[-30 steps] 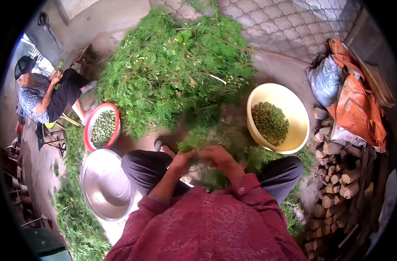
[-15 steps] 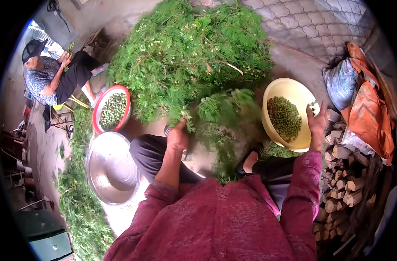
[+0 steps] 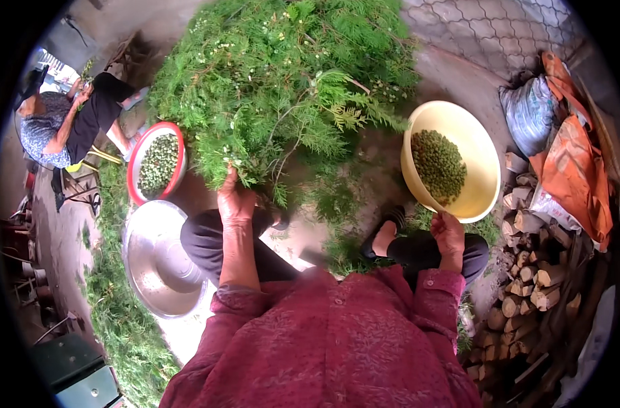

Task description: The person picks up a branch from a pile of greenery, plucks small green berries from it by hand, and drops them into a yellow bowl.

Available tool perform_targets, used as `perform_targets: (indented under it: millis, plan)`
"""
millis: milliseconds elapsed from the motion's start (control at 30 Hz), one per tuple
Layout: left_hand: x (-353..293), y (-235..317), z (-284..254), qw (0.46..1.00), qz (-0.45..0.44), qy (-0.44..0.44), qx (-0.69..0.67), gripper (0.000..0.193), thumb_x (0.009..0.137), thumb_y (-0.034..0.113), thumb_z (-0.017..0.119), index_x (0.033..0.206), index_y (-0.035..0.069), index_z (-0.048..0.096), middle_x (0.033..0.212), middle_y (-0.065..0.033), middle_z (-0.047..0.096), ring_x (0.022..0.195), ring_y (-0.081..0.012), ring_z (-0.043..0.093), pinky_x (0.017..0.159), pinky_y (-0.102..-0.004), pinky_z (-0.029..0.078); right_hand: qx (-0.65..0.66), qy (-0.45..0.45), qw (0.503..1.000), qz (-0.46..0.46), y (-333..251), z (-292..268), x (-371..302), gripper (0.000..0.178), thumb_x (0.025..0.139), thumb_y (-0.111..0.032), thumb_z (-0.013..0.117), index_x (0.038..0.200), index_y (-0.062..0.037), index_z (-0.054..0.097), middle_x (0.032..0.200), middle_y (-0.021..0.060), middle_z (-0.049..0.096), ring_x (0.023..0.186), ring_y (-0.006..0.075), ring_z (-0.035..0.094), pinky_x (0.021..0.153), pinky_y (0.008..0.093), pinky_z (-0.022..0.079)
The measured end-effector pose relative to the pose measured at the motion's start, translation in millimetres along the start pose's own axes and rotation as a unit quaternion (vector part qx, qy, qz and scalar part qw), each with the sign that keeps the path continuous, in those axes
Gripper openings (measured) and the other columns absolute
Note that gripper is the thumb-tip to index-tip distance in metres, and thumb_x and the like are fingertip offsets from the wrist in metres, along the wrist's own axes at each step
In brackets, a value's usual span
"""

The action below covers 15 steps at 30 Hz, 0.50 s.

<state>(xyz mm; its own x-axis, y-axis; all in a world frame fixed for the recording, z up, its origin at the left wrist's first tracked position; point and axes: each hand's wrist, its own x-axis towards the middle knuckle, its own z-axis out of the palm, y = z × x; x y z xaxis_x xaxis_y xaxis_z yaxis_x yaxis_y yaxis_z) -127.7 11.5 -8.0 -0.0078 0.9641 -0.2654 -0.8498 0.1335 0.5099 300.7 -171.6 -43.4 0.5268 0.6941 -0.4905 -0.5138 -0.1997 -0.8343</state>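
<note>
My left hand [image 3: 236,198] is closed on a leafy evergreen branch [image 3: 282,146], fingers pinching its near left end. The branch lies against the big heap of cut greenery [image 3: 255,68] in front of me, so its far end is hard to separate. My right hand [image 3: 448,236] has its fingers curled together at the near rim of a yellow plastic basin [image 3: 483,163]. What those fingers hold, if anything, is hidden. Inside the basin small round green cones [image 3: 436,163] gather on the left side.
Left of the heap stand a red-rimmed basin [image 3: 182,160] of pale green cones and a metal basin [image 3: 150,272]. A person [image 3: 58,126] sits at the far left holding a sprig. Right are an orange sack [image 3: 575,177] and stacked firewood [image 3: 527,292].
My right hand has come from above the yellow basin's right side down to its near rim. My left hand has moved left and slightly up with greenery. The whole view has shifted slightly.
</note>
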Motion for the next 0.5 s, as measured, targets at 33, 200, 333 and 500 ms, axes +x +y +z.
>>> perform_targets:
  millis: [33, 200, 333, 500]
  plan:
    - [1, 2, 0, 1.0, 0.01, 0.003, -0.011, 0.041, 0.074, 0.015, 0.061, 0.112, 0.004, 0.048, 0.108, -0.0072, 0.051, 0.101, -0.0239, 0.045, 0.092, -0.0395, 0.03, 0.02, -0.007, 1.0, 0.001, -2, -1, -1, 0.017, 0.08, -0.021, 0.055, 0.088, -0.0062, 0.055, 0.073, 0.0024, 0.057, 0.062, 0.0121, 0.055, 0.053, 0.0241, 0.045]
    - [-8, 27, 14, 0.994, 0.102, -0.008, 0.021, 0.033, 0.077, 0.014, 0.058, 0.107, 0.002, 0.05, 0.103, -0.0053, 0.054, 0.097, -0.0202, 0.047, 0.09, -0.0392, 0.034, 0.029, 0.017, 0.999, 0.016, -2, -4, -3, 0.018, 0.081, -0.021, 0.055, 0.092, -0.0067, 0.054, 0.075, 0.0029, 0.058, 0.064, 0.0115, 0.055, 0.055, 0.0247, 0.046]
    - [-4, 48, 20, 0.99, 0.135, -0.019, 0.034, 0.03, 0.074, 0.011, 0.061, 0.102, 0.004, 0.053, 0.099, -0.0047, 0.055, 0.094, -0.0189, 0.049, 0.091, -0.0379, 0.033, 0.027, -0.007, 0.999, 0.024, 3, -13, 0, 0.017, 0.081, -0.021, 0.055, 0.091, -0.0073, 0.054, 0.077, 0.0028, 0.058, 0.066, 0.0111, 0.056, 0.056, 0.0245, 0.046]
    - [4, 68, 18, 0.991, 0.118, -0.067, 0.017, 0.035, 0.076, 0.013, 0.058, 0.109, 0.005, 0.049, 0.106, -0.0058, 0.053, 0.1, -0.0204, 0.046, 0.093, -0.038, 0.03, 0.001, 0.002, 1.0, 0.029, 1, -6, -2, 0.015, 0.081, -0.02, 0.055, 0.09, -0.0088, 0.054, 0.077, 0.0021, 0.058, 0.064, 0.01, 0.056, 0.054, 0.0229, 0.046]
